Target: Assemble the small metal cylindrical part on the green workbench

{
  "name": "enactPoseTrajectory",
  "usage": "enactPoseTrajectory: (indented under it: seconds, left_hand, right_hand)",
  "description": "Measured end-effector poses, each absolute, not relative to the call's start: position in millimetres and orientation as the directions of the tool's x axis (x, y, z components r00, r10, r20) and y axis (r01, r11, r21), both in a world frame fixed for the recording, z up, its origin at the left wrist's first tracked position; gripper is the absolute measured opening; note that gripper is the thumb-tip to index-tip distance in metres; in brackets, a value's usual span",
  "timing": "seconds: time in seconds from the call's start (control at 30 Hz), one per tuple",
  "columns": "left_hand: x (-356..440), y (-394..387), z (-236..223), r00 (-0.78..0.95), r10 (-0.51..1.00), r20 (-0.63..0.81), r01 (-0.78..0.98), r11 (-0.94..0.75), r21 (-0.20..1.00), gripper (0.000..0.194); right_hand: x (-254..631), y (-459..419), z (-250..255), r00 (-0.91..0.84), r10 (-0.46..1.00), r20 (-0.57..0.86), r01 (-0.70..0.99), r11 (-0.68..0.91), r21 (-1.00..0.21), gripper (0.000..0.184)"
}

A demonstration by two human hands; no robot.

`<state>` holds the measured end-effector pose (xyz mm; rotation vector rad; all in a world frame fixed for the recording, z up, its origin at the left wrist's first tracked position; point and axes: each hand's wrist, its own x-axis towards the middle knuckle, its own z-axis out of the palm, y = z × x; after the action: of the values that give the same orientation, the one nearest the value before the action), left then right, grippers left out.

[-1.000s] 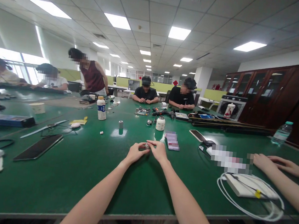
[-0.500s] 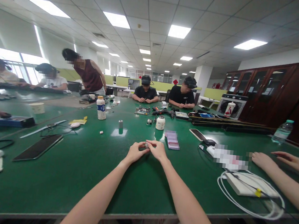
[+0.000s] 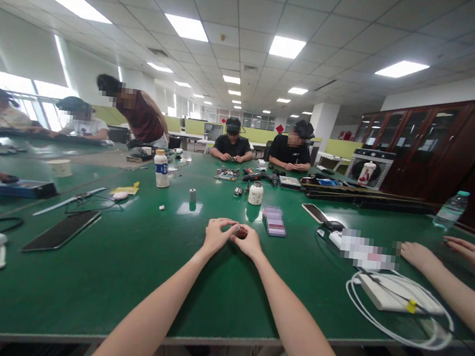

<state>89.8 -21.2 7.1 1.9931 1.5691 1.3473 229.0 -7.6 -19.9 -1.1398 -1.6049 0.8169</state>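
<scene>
My left hand (image 3: 216,236) and my right hand (image 3: 249,241) meet above the green table (image 3: 225,295), fingertips together. Both are closed around a small, shiny, silvery part (image 3: 238,228); fingers cover most of it, so its kind is unclear. Beyond the hands stands a short white bottle (image 3: 255,194). To its right lies a purple, partly blurred flat item (image 3: 274,221). A small grey cylinder (image 3: 192,195) stands upright to the left, and a tiny white piece (image 3: 162,207) lies farther left.
At left lie a dark phone (image 3: 61,231) and a yellow packet (image 3: 126,188); a milk bottle (image 3: 161,169) stands farther back. On the right, white cable (image 3: 353,309) coils over a white box, near another person's hand (image 3: 418,255). A drill (image 3: 258,176) lies across the table.
My hands have turned the small part slightly: the left fingers now come over from above, and the right fingers curl more beneath. The part stays between them.
</scene>
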Motion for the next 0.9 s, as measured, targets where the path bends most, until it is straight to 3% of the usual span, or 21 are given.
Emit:
enactPoseTrajectory:
  seconds: [0.13, 0.23, 0.4, 0.47, 0.53, 0.63, 0.73, 0.8, 0.9]
  left_hand:
    - [92.1, -18.1, 12.7, -0.065, 0.852, 0.520, 0.616, -0.375, 0.692, 0.020]
    - [82.4, -21.3, 20.5, -0.225, 0.785, 0.578, 0.650, -0.321, 0.689, 0.026]
    - [44.5, -26.6, 20.2, -0.571, 0.682, 0.458, 0.729, 0.164, 0.664, 0.028]
    - [32.6, -25.3, 13.7, -0.617, 0.699, 0.362, 0.734, 0.345, 0.585, 0.025]
    - [26.2, -22.7, 6.3, -0.610, 0.727, 0.316, 0.760, 0.423, 0.494, 0.025]
    - [24.3, -20.0, -1.2, -0.572, 0.743, 0.348, 0.804, 0.421, 0.420, 0.025]
    - [27.7, -21.3, 0.2, -0.571, 0.730, 0.377, 0.796, 0.380, 0.470, 0.026]
    - [33.9, -23.4, 5.7, -0.523, 0.730, 0.440, 0.806, 0.255, 0.534, 0.026]
    - [51.4, -25.4, 15.2, -0.295, 0.740, 0.605, 0.834, -0.109, 0.540, 0.024]
  right_hand:
    - [225.9, -9.1, -20.4, -0.065, 0.946, 0.318, 0.310, 0.322, -0.895, 0.039]
    - [226.6, -13.0, -17.1, -0.052, 0.945, 0.322, 0.375, 0.317, -0.871, 0.037]
    - [232.1, -19.4, -3.7, -0.046, 0.932, 0.360, 0.642, 0.303, -0.704, 0.042]
    - [233.8, -21.1, 1.3, -0.062, 0.930, 0.363, 0.735, 0.288, -0.613, 0.044]
    - [234.5, -22.7, 4.3, -0.084, 0.930, 0.356, 0.781, 0.284, -0.556, 0.045]
    - [234.4, -25.3, 4.9, -0.102, 0.938, 0.332, 0.807, 0.273, -0.524, 0.048]
    - [234.2, -27.5, 2.4, -0.115, 0.944, 0.309, 0.815, 0.267, -0.514, 0.047]
    - [234.0, -28.1, 0.3, -0.124, 0.944, 0.307, 0.814, 0.274, -0.513, 0.044]
    - [233.8, -27.9, -2.1, -0.130, 0.941, 0.313, 0.808, 0.283, -0.517, 0.042]
